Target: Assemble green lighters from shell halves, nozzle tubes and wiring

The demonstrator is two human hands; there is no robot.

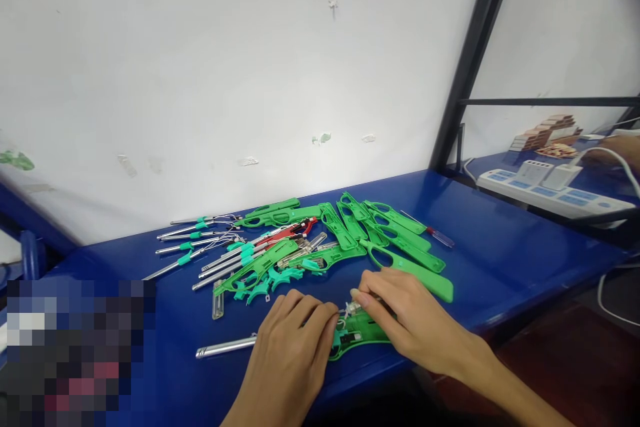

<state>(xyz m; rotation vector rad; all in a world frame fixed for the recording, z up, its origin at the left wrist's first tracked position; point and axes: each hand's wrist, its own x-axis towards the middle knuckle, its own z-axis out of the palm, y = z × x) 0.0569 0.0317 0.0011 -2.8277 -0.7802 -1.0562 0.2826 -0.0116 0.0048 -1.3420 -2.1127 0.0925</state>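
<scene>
At the near edge of the blue desk (500, 247), a green shell (361, 333) lies flat with a metal tube (225, 347) sticking out to the left, and both hands meet over it. The left hand (293, 347) rests with bent fingers on the shell's left end, though I cannot tell if it really grips, while the right hand (407, 320) pinches a small metal part (352, 309) just above the shell. Behind them lie a pile of green shells (385, 233) and loose tubes with teal collars (200, 240).
</scene>
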